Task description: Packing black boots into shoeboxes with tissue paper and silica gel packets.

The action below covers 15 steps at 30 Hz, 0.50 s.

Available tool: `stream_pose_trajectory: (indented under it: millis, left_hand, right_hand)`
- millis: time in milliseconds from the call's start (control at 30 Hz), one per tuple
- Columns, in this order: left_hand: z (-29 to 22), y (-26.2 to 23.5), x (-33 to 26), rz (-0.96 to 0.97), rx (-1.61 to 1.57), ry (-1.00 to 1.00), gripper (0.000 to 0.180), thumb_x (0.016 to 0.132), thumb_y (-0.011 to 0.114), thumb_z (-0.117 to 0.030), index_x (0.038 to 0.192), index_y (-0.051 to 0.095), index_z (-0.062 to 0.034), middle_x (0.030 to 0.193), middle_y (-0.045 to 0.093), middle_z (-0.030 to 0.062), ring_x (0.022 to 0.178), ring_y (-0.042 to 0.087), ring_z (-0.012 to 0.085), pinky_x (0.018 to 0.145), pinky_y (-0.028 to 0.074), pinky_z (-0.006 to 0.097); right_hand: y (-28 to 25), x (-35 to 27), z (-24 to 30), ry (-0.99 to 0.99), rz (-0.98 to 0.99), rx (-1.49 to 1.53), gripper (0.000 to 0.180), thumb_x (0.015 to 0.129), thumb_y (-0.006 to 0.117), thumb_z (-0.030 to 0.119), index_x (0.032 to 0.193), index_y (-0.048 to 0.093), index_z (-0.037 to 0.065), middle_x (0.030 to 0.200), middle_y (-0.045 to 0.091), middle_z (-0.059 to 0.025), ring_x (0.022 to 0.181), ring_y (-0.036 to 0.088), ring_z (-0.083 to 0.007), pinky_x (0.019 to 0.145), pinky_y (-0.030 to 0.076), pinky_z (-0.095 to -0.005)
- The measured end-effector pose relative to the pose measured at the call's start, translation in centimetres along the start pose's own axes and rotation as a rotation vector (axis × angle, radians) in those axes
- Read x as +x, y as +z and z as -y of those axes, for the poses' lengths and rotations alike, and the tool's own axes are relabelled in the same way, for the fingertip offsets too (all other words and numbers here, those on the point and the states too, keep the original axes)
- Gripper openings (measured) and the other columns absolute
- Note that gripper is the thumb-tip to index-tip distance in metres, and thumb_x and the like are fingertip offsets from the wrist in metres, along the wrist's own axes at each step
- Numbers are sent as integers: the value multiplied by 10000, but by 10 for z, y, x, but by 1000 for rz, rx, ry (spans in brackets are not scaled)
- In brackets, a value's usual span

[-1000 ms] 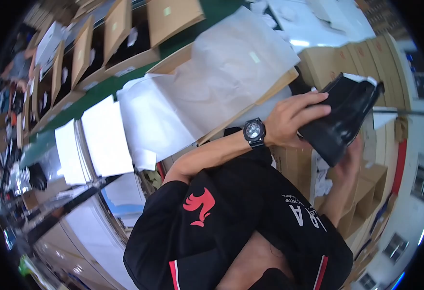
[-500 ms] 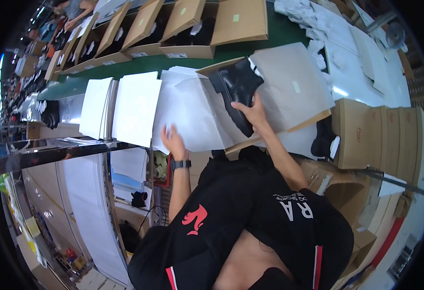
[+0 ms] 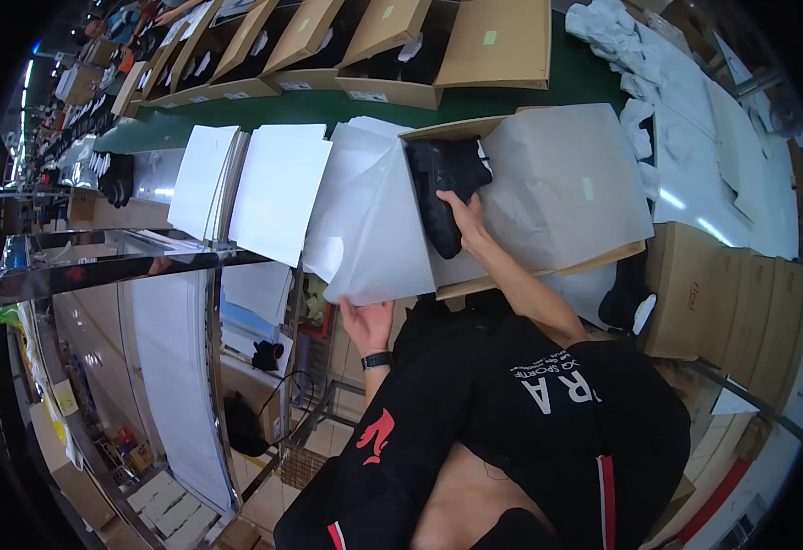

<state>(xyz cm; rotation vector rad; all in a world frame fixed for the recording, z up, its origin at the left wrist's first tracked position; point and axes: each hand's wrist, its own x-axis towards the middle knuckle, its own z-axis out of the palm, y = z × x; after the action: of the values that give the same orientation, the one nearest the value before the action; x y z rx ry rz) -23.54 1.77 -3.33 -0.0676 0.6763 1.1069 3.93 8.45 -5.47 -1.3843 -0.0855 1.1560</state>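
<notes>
Black shoe (image 3: 445, 188) lies in the open cardboard shoebox (image 3: 603, 261) at the near edge of the green conveyor belt (image 3: 310, 108), its toe toward the person, resting on the tissue paper that lines the box. The person's right hand (image 3: 465, 215) is on the shoe's near end, fingers curled over its side and pressing on it. Their left hand (image 3: 367, 323) is lower, at the box's near left corner, thumb and fingers pinched on the hanging edge of a white tissue sheet (image 3: 374, 220) that drapes over the box's left wall. Left of the box, stacked white paper sheets (image 3: 278, 188) lie along the same near edge. Across the belt's far edge stands a row of open shoeboxes (image 3: 392, 46) with dark shoes inside. Beyond the box's right side are crumpled white paper wads (image 3: 603, 23) and flat brown cartons (image 3: 694, 293).
</notes>
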Motion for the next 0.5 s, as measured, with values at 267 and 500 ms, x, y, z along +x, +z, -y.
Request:
stream_pose_trajectory:
  millis: [267, 500]
  left_hand:
    - [45, -111, 99, 121, 1048, 163, 525, 918, 653, -395, 1328, 579, -73, 1477, 476, 140, 1388, 405, 330, 1142, 272, 597]
    - [51, 35, 143, 500, 2027, 674, 660, 898, 666, -450, 1398, 515, -48, 1588, 280, 230, 1468, 238, 426, 1131, 167, 698]
  right_hand:
    - [7, 23, -38, -61, 33, -398, 640, 848, 768, 372, 1313, 512, 15, 1133, 650, -114, 956, 664, -248, 813, 559, -367]
    - [-47, -72, -3, -228, 410, -1060, 489, 943, 590, 498, 919, 664, 15, 796, 674, -209, 763, 669, -338, 681, 501, -447]
